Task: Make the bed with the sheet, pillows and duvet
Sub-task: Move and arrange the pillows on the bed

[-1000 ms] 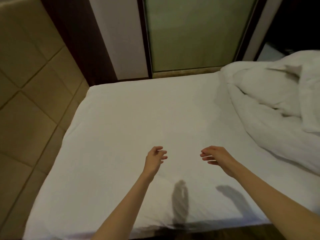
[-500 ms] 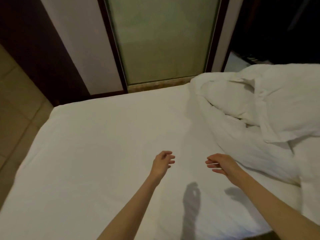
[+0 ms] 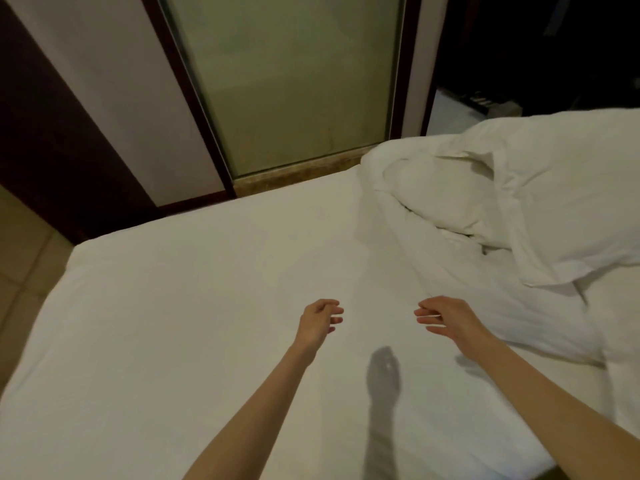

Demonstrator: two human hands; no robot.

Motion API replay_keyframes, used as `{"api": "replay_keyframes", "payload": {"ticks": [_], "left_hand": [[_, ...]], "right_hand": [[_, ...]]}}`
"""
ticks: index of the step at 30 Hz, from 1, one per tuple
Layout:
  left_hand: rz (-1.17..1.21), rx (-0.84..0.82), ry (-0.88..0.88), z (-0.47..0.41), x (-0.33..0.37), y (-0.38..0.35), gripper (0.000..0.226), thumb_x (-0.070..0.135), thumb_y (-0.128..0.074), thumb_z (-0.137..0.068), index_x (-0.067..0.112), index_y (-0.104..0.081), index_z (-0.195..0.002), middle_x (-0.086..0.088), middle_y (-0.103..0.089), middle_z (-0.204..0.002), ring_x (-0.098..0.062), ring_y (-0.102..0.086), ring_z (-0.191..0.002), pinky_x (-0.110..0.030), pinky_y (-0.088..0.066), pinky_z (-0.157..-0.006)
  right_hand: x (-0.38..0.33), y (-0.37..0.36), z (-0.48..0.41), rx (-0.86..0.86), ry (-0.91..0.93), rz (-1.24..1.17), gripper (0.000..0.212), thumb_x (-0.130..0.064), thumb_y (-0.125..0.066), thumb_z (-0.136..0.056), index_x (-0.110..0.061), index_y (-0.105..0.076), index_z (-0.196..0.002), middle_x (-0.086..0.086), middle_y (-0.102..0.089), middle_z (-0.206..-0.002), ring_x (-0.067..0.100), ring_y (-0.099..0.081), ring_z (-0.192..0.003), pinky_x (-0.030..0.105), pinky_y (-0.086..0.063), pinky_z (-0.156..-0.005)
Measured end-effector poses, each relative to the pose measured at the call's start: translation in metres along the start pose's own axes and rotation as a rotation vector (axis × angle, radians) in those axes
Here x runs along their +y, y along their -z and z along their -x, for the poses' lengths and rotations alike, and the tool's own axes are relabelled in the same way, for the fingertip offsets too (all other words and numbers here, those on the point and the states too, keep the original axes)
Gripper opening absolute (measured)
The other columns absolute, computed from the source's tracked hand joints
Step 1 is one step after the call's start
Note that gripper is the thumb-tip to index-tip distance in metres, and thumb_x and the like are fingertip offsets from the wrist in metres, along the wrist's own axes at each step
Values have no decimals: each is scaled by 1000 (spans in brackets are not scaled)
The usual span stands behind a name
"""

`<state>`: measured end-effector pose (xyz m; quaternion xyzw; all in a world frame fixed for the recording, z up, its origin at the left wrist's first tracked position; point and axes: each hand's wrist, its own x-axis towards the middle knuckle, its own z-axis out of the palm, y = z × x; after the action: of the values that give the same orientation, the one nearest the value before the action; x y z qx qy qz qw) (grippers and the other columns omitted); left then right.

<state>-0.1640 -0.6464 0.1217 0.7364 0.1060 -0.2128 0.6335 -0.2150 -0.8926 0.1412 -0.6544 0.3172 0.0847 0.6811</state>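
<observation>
A white sheet (image 3: 180, 313) lies flat and smooth over the mattress, covering the left and middle of the bed. A crumpled white duvet (image 3: 460, 258) is heaped on the right side. On top of the heap rests a white pillow (image 3: 568, 188). My left hand (image 3: 318, 322) hovers above the middle of the sheet, its fingers loosely curled and holding nothing. My right hand (image 3: 446, 318) hovers a short way to its right, near the duvet's edge, fingers also relaxed and empty. Both hands cast shadows on the sheet below them.
A frosted glass panel (image 3: 294, 81) in a dark frame stands behind the far edge of the bed. Tan padded wall panels (image 3: 20, 271) run along the left side. A dark opening (image 3: 536, 53) lies beyond the bed at the upper right.
The view has swung right, bringing more of the duvet and the pillow into sight. Both hands keep the same loose pose above the sheet.
</observation>
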Motion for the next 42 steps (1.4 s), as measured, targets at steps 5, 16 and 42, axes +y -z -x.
{"api": "replay_keyframes", "payload": {"ticks": [5, 16, 42], "left_hand": [[-3, 17, -15, -17, 17, -30, 24, 13, -45, -96, 9, -63, -109, -8, -69, -105, -18, -65, -87, -25, -49, -75], [-11, 78, -36, -45, 76, -196, 24, 18, -45, -98, 8, -63, -110, -5, -66, -105, -17, -62, -92, -27, -49, -76], [-301, 218, 21, -175, 242, -497, 85, 51, -64, -83, 13, -19, -145, -13, -30, -147, -38, -37, -131, -51, -40, -103]], "right_hand": [[-18, 28, -25, -6, 37, -5, 9, -9, -54, -91, -6, -62, -86, 13, -66, -84, 22, -62, -75, 30, -47, -68], [-73, 182, -93, 18, 131, 17, 9, -8, -58, -89, -8, -62, -80, 11, -67, -80, 21, -63, -72, 29, -48, -67], [-206, 537, -230, 708, 377, 536, 52, -28, -60, -91, -7, -42, -135, 18, -35, -145, 37, -33, -131, 46, -28, -107]]}}
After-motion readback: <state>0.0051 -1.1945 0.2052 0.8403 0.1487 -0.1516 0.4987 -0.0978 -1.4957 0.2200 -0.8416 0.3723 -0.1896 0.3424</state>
